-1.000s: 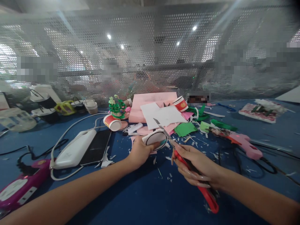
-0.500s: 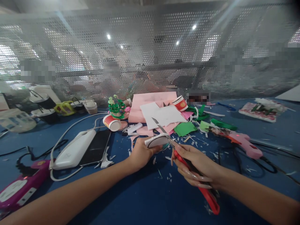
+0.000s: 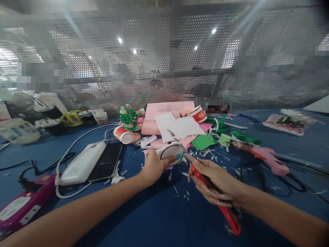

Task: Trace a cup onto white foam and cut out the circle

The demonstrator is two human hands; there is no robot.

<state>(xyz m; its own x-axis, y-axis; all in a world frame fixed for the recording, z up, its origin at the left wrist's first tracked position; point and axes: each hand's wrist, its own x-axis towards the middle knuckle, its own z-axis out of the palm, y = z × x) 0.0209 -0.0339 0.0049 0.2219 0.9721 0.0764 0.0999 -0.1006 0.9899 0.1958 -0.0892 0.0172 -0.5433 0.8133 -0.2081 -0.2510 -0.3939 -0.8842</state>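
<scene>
My left hand (image 3: 155, 168) pinches a small white paper piece (image 3: 168, 151) with a dark curved line drawn on it, the thumb lying across its face. My right hand (image 3: 214, 181) is wrapped round the red handles of a pair of scissors (image 3: 197, 168). The blades point up and to the left, at the right edge of the paper piece. Whether they are cutting into it, I cannot tell. Beyond my hands, white sheets (image 3: 180, 127) lie on pink paper (image 3: 168, 106), with a green paper piece (image 3: 204, 141) to their right.
A pink glue gun (image 3: 269, 159) rests at the right with its cord. To the left are a phone (image 3: 106, 161), a white power bank (image 3: 83, 164) and a purple power strip (image 3: 28, 202). Red paper cups (image 3: 124, 134) lie farther back. Paper scraps litter the blue table (image 3: 159, 219).
My left hand has tilted the white paper piece so more of its face shows. The right hand and scissors have hardly moved.
</scene>
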